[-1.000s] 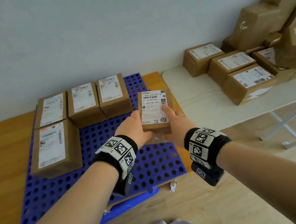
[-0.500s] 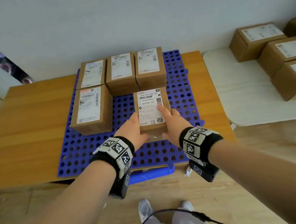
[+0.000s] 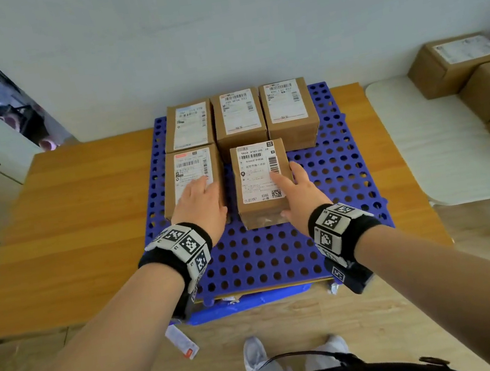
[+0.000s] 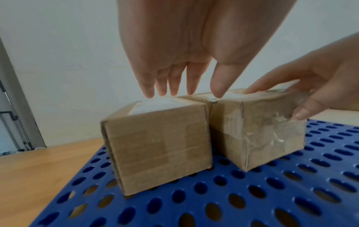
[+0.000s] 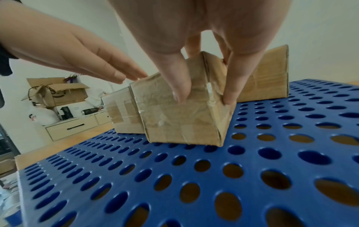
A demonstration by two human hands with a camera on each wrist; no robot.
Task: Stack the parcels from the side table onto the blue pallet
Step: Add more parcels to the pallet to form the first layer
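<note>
My right hand (image 3: 298,196) grips the parcel (image 3: 260,179) at its near right corner, thumb (image 5: 174,79) on the taped end face, fingers (image 5: 232,79) down the right side, index finger lying on the label. The parcel sits flat on the blue pallet (image 3: 280,256), slightly askew, its near end at the 6 o'clock side of the stack and my grip at about 4 o'clock on the box.

My left hand (image 3: 200,205) is flat, fingers straight and together, over the neighbouring parcel (image 3: 187,181) at 9 o'clock; whether the fingertips (image 4: 161,86) touch its label I cannot tell. The two boxes touch at their far ends and part a little toward me in the left wrist view.

Three more parcels (image 3: 239,118) stand in a row at 12 o'clock, against the wall edge of the pallet, which rests on a wooden table (image 3: 83,227). At 2 o'clock, further parcels (image 3: 459,65) wait on the white side table (image 3: 423,141).
</note>
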